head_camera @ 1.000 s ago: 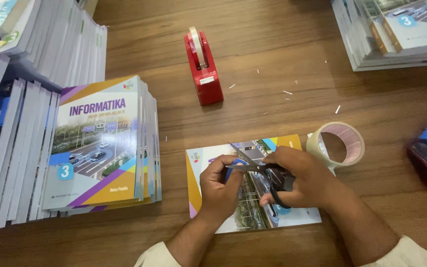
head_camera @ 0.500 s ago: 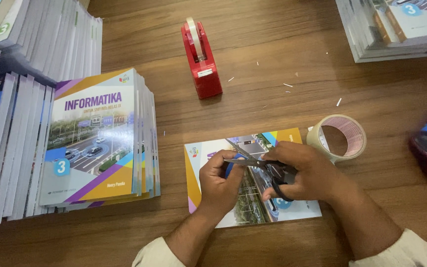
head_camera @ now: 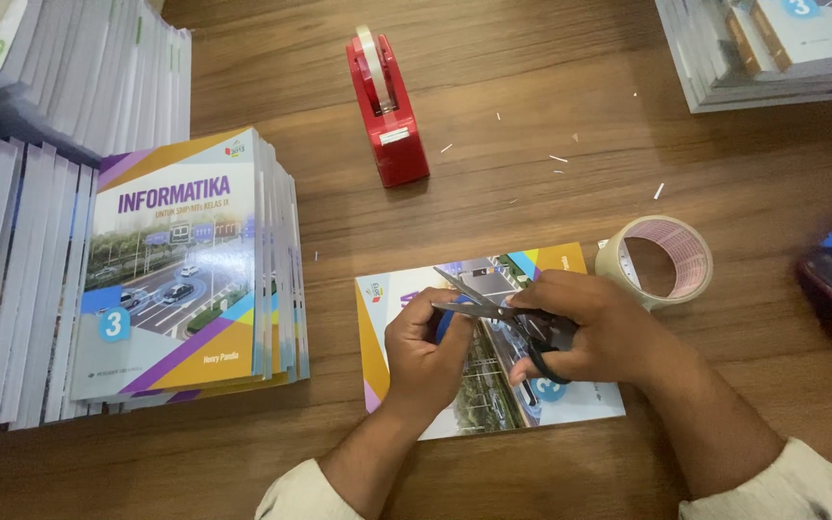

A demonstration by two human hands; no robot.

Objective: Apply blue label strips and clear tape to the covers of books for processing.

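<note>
Partly, the colourful softcover book on the wooden worktop is hidden by both hands. Open black-handled steel scissors are gripped by the right hand; their blades lie beside the curled left-hand fingers, whose hold cannot be told.

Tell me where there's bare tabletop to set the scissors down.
Bare wood lies between the red tape dispenser and the far-right book stack, and along the near edge below the left stack. It is crowded around the book under both hands and by the tape roll.

Hands hide book cover middle.
</note>
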